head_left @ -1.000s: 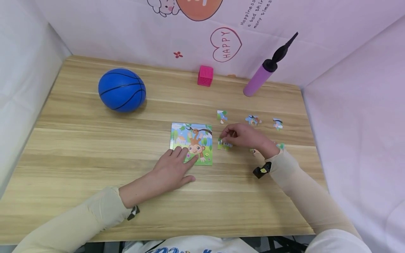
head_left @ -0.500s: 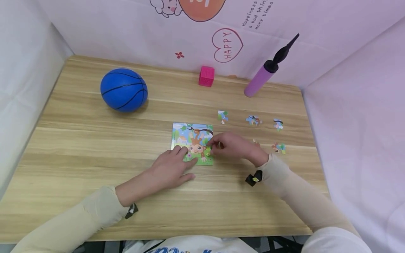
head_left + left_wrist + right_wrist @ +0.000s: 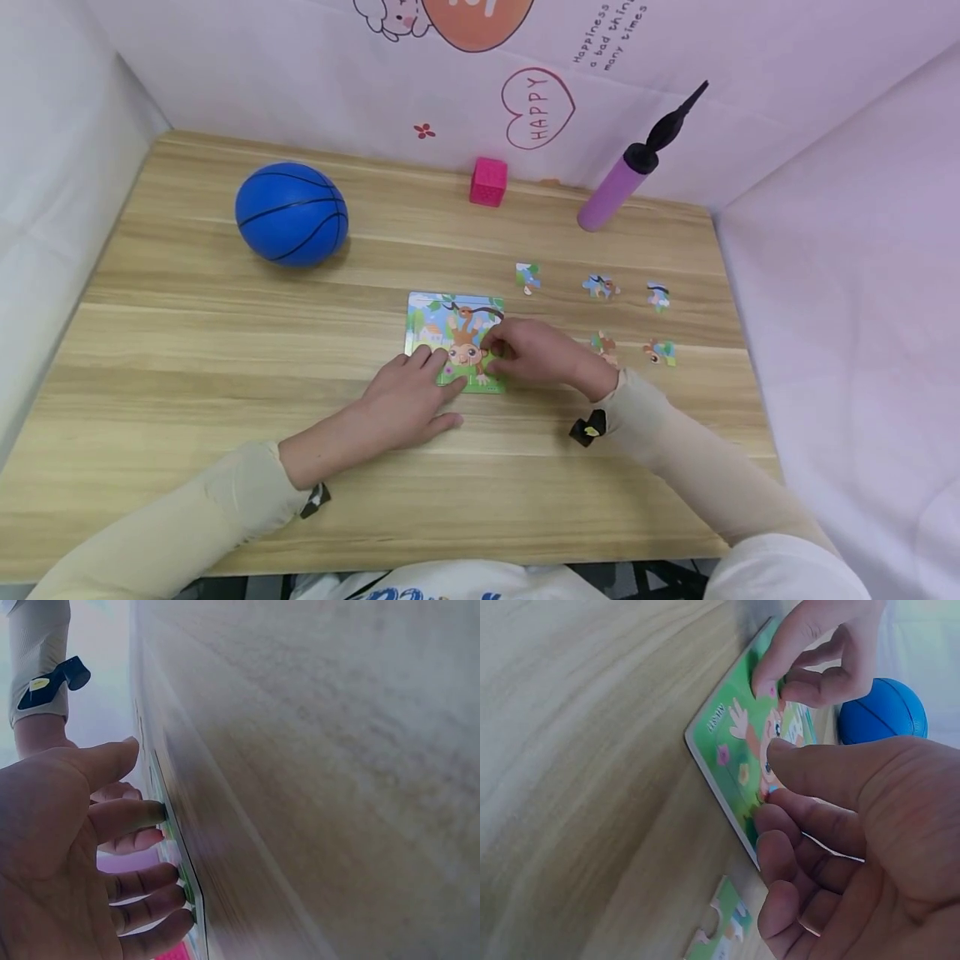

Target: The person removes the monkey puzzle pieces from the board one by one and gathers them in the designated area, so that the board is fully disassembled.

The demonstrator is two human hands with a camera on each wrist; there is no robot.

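The puzzle (image 3: 454, 337) is pressed flat by the left hand's (image 3: 408, 400) straight fingers; its right edge is touched by the right hand's (image 3: 534, 350) curled fingers, grasp unclear.

Likely a playroom: cartoon backdrop (image 3: 525, 50), ball (image 3: 291, 214), puzzle (image 3: 453, 333).

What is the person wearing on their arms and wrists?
Both arms wear long, snug beige sleeves that end at the wrists. The left hand and right hand are bare, with no gloves or rings seen. Each wrist carries a small black clip; the right wrist's clip has a yellow spot, the left wrist's clip a pale mark.
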